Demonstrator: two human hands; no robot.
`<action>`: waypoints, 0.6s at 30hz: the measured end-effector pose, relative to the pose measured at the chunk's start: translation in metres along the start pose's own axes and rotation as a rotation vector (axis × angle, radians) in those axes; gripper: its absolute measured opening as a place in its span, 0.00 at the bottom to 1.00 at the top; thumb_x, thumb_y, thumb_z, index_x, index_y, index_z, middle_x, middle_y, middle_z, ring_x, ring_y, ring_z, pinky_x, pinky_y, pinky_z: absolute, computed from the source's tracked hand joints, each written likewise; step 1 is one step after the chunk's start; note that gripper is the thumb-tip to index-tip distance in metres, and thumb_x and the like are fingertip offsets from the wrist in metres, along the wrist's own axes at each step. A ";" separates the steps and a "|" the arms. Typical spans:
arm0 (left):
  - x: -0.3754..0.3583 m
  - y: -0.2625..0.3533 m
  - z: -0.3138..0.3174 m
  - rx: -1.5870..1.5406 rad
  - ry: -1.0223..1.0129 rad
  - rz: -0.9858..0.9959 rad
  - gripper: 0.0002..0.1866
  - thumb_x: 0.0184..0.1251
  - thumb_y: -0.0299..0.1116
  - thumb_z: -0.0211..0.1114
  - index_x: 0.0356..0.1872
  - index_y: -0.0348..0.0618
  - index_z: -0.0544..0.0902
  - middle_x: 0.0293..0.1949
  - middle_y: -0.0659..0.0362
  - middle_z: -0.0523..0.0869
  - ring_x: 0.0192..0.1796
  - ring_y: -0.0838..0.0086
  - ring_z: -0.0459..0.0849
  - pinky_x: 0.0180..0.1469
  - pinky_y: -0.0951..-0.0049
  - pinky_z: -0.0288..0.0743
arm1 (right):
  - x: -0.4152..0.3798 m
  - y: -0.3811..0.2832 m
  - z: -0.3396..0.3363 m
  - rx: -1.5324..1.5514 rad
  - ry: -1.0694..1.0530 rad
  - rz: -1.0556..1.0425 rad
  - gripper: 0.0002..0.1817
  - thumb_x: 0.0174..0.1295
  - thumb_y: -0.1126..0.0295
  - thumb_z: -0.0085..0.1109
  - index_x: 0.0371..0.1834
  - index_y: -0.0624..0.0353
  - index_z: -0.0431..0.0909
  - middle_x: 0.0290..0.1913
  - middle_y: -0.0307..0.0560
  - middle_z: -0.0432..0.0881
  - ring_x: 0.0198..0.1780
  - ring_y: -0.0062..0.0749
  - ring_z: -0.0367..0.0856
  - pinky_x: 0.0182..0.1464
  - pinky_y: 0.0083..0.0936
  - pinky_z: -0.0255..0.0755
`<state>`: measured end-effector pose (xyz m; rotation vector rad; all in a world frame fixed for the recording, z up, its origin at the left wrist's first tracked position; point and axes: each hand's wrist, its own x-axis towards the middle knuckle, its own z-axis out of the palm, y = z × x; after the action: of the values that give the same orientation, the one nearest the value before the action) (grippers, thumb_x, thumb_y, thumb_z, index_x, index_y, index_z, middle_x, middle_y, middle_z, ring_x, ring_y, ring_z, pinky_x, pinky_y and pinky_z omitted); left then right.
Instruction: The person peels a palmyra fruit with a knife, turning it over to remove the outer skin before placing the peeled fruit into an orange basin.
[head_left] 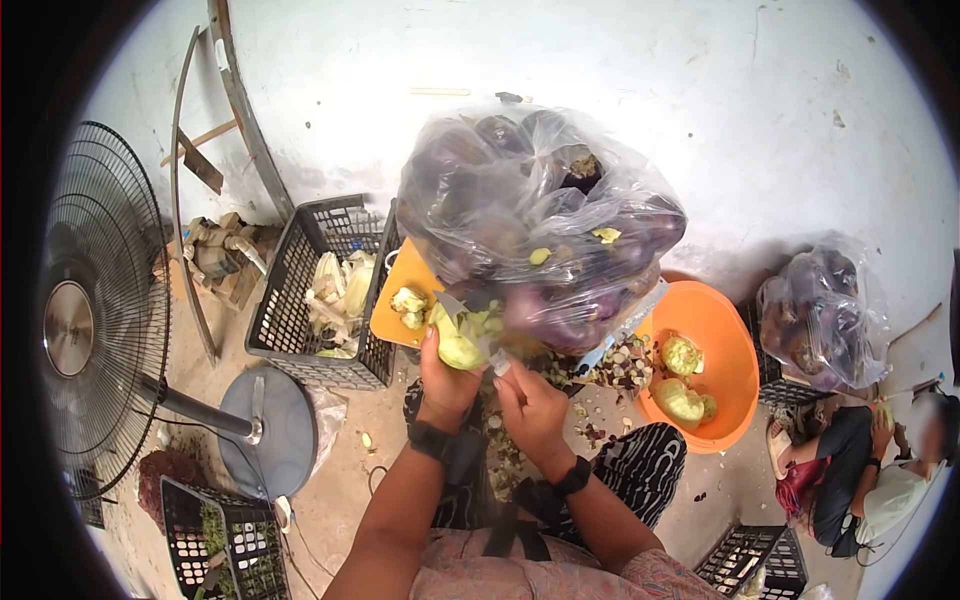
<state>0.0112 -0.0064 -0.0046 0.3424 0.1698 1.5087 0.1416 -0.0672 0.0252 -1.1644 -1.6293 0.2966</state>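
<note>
My left hand (447,385) grips a pale green peeled eggplant (461,343) from below and the side. In my right hand (530,405) is a knife (452,307), its blade reaching across the eggplant's upper side; part of the blade is blurred. Just beyond my hands sits a large clear plastic bag of dark purple eggplants (560,225). Another pale, rough-surfaced piece (409,306) lies on the orange-yellow board (400,268) to the left.
An orange basin (738,375) with pale peeled pieces (682,400) stands right. Left are a black crate (300,255) holding pale husks, and a standing fan (75,325). Scraps (615,370) litter the floor. Far right, a person (880,470) sits near another eggplant bag (822,315).
</note>
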 end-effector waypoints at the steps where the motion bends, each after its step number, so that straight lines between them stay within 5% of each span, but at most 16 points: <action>1: 0.000 0.000 -0.001 0.012 0.005 0.013 0.31 0.74 0.58 0.44 0.66 0.47 0.71 0.60 0.52 0.80 0.58 0.55 0.80 0.61 0.49 0.75 | 0.001 0.000 0.001 0.001 -0.002 0.000 0.20 0.57 0.72 0.69 0.54 0.56 0.82 0.30 0.49 0.82 0.26 0.41 0.82 0.29 0.31 0.75; 16: 0.000 -0.001 0.002 0.047 -0.015 0.021 0.31 0.74 0.57 0.44 0.67 0.44 0.69 0.61 0.51 0.78 0.61 0.56 0.78 0.64 0.50 0.71 | -0.002 -0.002 0.002 0.048 0.027 0.018 0.17 0.60 0.75 0.65 0.53 0.64 0.81 0.30 0.52 0.82 0.25 0.36 0.79 0.31 0.26 0.74; 18: 0.001 -0.001 0.002 0.071 0.044 0.022 0.31 0.73 0.58 0.43 0.66 0.46 0.70 0.59 0.52 0.79 0.59 0.56 0.79 0.63 0.47 0.72 | 0.004 -0.004 0.004 0.074 0.034 0.038 0.19 0.59 0.71 0.67 0.55 0.55 0.82 0.27 0.50 0.81 0.25 0.41 0.82 0.29 0.30 0.75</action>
<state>0.0125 -0.0059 -0.0027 0.3687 0.2554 1.5349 0.1364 -0.0650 0.0288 -1.1392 -1.5554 0.3563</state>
